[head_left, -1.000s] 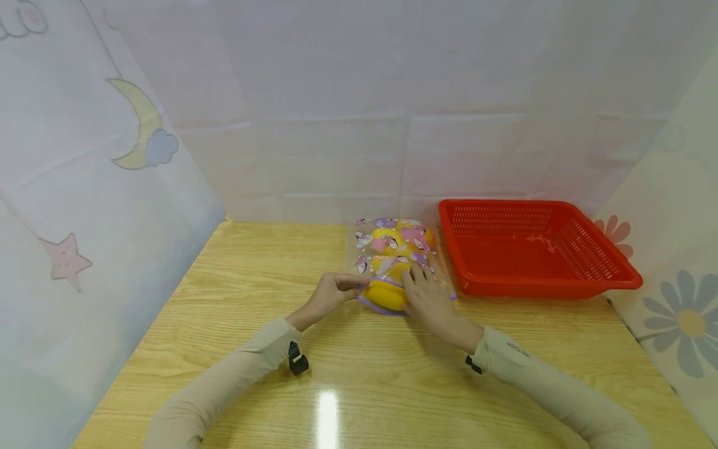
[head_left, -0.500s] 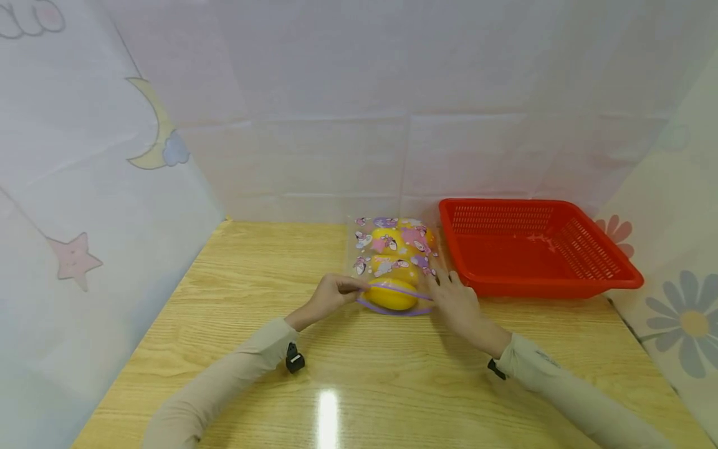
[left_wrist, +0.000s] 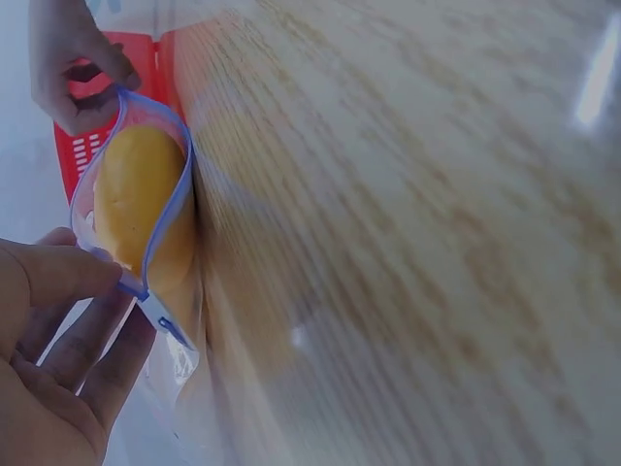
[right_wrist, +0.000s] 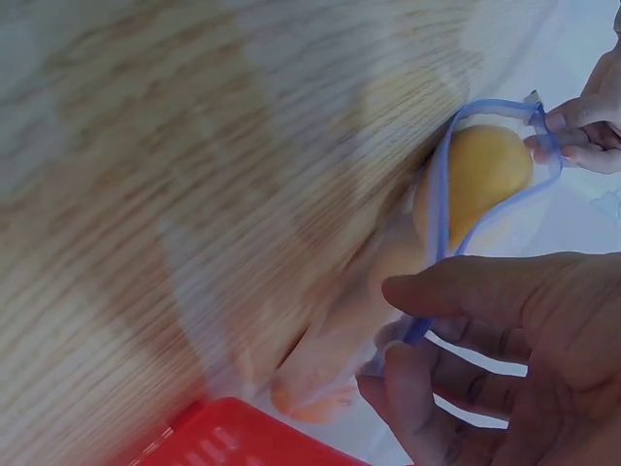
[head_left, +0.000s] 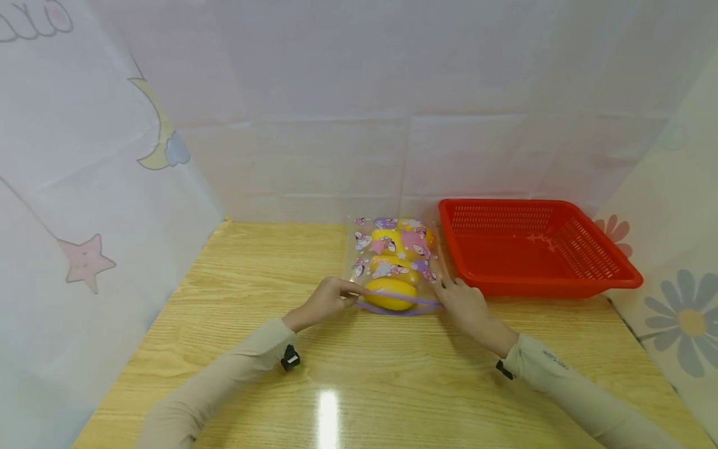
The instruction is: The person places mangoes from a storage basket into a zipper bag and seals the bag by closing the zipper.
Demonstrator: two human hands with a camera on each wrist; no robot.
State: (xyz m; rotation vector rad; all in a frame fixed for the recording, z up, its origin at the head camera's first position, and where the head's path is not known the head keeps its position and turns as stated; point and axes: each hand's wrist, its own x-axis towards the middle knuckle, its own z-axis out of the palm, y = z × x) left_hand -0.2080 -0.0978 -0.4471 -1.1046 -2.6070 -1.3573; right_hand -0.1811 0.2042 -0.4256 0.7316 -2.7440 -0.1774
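Observation:
A clear zip bag (head_left: 417,300) printed with pink and purple cartoon figures lies flat on the table, its purple-edged mouth toward me. Several yellow fruits show through it. The nearest one, a smooth oblong yellow fruit (left_wrist: 141,189), sits just inside the mouth, which gapes in both wrist views. My left hand (head_left: 328,298) pinches the mouth's left corner between thumb and fingers, next to a white slider (left_wrist: 163,316). At the right corner, my right hand (head_left: 465,312) pinches the purple edge, with the thumb on one side and fingertips on the other.
A red plastic basket (head_left: 538,288) with perforated walls stands right beside the bag, near my right hand. The wooden table (head_left: 392,386) meets a pale cloth wall (head_left: 314,162) at the back, and printed cloth hangs on both sides.
My right hand has moved right, off the top of the bag and front fruit, to the mouth's right corner, which it now pinches. The left hand keeps its hold on the left corner.

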